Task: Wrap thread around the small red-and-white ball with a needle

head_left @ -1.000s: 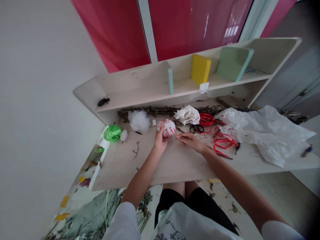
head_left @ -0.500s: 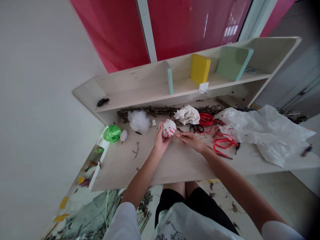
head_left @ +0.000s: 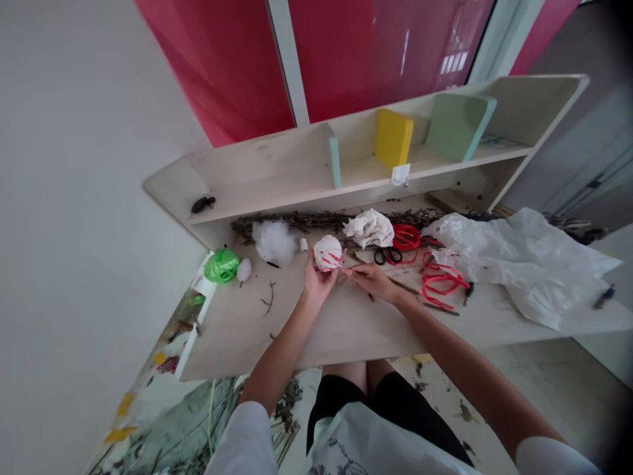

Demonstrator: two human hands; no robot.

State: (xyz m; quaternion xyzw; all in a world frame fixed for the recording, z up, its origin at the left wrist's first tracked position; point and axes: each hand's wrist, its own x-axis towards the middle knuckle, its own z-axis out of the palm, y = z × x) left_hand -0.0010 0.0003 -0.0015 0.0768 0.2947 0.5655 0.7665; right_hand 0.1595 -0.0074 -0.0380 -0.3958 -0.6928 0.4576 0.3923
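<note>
A white ball with red streaks point(head_left: 327, 253), wrapped in strands, rests in my left hand point(head_left: 318, 280), whose fingers curl round its left side and underside. At the ball's lower right, my right hand point(head_left: 370, 280) pinches something small and thin, perhaps a strand; it is too small to make out. Beyond the ball lie a crumpled white paper point(head_left: 369, 228) and black scissors point(head_left: 388, 256). Red ribbon point(head_left: 444, 282) lies in loops to the right of my right hand. White fluff point(head_left: 273, 242) and a small white roll point(head_left: 303, 245) are left of the ball.
Green ribbon point(head_left: 222, 266) and a small white ball on a stick point(head_left: 244, 270) sit at the desk's left edge. Dry twigs point(head_left: 306, 220) line the back under the shelf point(head_left: 277, 190). A clear plastic bag point(head_left: 524, 264) covers the right side. Thin sticks lie near my right forearm.
The ball has turned in my left hand, showing more white and its red streaks lower down. My right hand has shifted slightly left, staying close to the ball.
</note>
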